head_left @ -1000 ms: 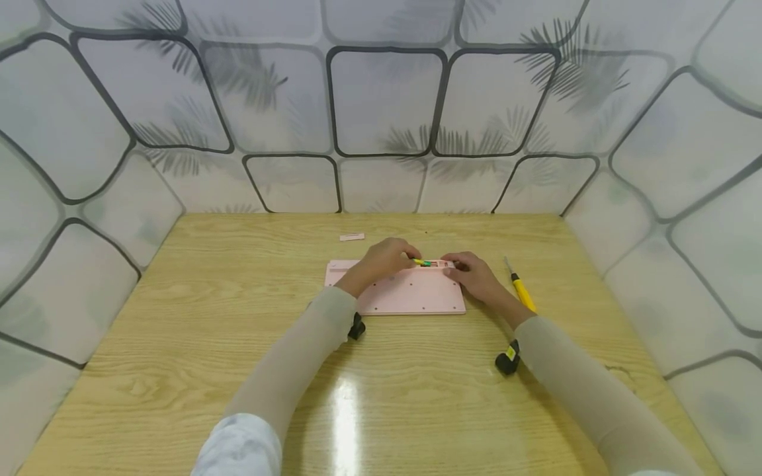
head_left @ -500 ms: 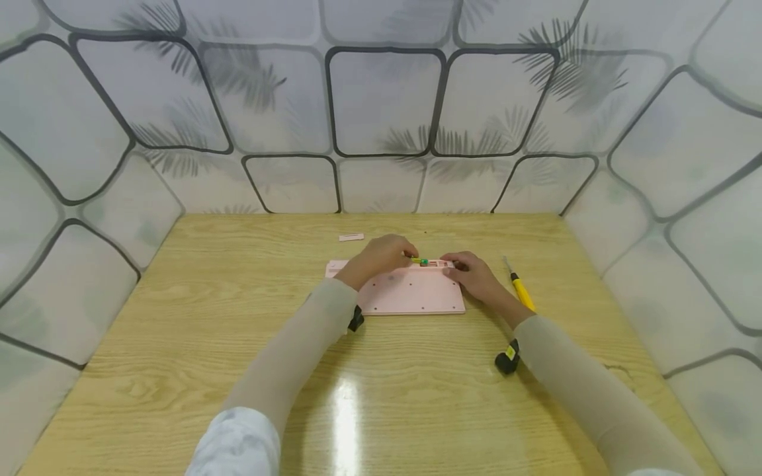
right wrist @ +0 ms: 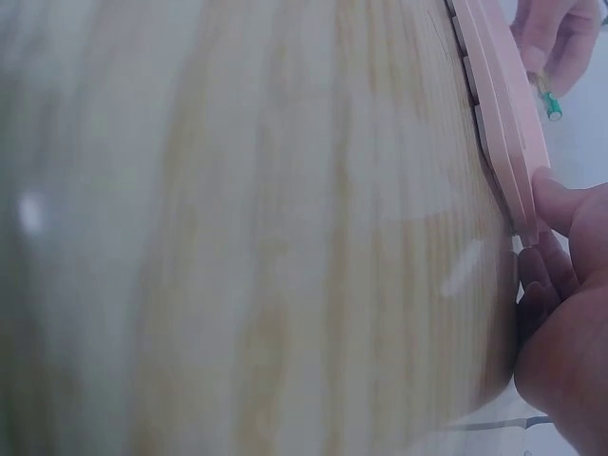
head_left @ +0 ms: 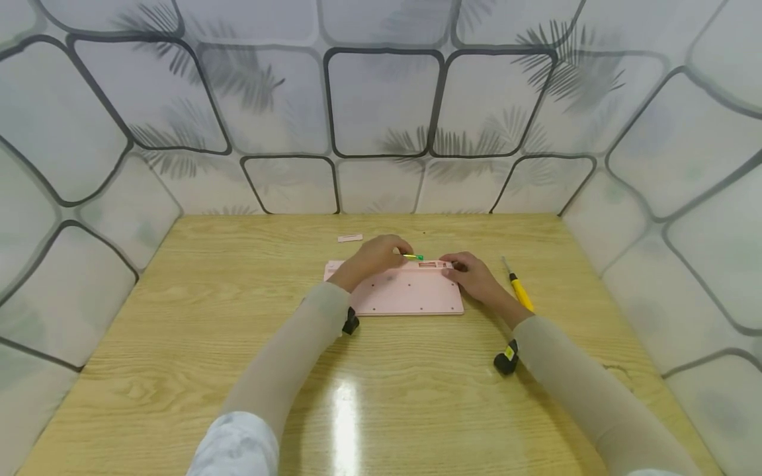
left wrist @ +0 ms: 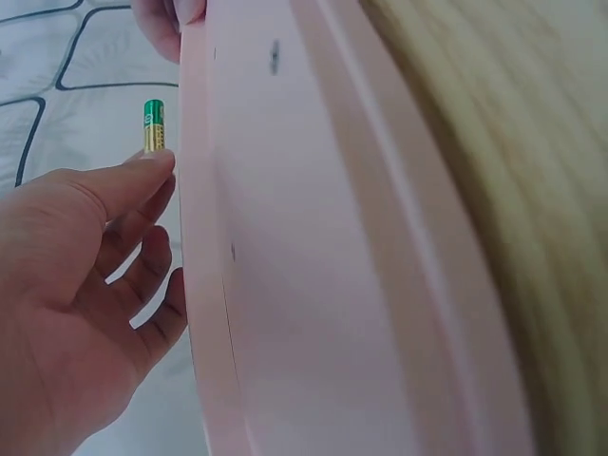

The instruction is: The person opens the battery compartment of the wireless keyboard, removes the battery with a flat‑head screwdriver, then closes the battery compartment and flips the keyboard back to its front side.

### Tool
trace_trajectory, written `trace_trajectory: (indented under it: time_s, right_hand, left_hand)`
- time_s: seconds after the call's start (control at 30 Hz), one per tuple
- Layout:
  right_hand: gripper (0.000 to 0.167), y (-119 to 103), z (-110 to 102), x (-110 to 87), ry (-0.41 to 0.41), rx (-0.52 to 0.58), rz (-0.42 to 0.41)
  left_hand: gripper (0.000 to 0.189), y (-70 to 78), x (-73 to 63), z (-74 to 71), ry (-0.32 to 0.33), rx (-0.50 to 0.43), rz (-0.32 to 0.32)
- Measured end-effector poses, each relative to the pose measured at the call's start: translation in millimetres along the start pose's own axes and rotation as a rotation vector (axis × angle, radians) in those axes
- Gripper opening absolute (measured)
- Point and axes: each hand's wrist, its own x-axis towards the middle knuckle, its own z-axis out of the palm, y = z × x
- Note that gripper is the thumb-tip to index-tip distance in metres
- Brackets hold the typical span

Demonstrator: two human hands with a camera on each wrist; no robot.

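A pink keyboard (head_left: 411, 296) lies face down on the wooden table, and keys show along its underside in the right wrist view. At its far edge is an uncovered battery compartment (head_left: 427, 265). My left hand (head_left: 376, 256) pinches a green and gold battery (left wrist: 154, 125) between thumb and fingers, just above the far edge and left of the compartment. With my right hand (head_left: 474, 274) I grip the keyboard's far right corner, the thumb on the upturned back and the other fingers at the edge, partly hidden.
A small pink cover (head_left: 350, 237) lies on the table behind the keyboard. To the right of my right hand lies a yellow-handled screwdriver (head_left: 521, 292), its shaft pointing away. A patterned wall stands along the table's far edge (head_left: 297, 214).
My left hand has lifted the battery up from the compartment and moved slightly left, so more of the compartment shows. The right hand keeps its grip on the corner.
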Motion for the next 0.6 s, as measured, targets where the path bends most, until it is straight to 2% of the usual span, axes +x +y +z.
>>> trace_trajectory:
  time_s: [0.3, 0.43, 0.6]
  right_hand:
    - [0.035, -1.8, 0.2, -2.2, -0.004, -0.013, -0.007]
    - [0.036, -2.3, -0.7, -2.5, -0.005, -0.017, -0.013]
    - [0.036, -1.6, -0.4, -1.7, -0.010, -0.020, -0.017]
  left_hand:
    - [0.022, -19.8, -11.4, -10.3, 0.090, -0.093, -0.020]
    - [0.019, -30.5, -13.6, -14.5, 0.099, -0.111, -0.047]
    - [0.020, -45.0, -18.0, -20.6, 0.107, -0.090, -0.087]
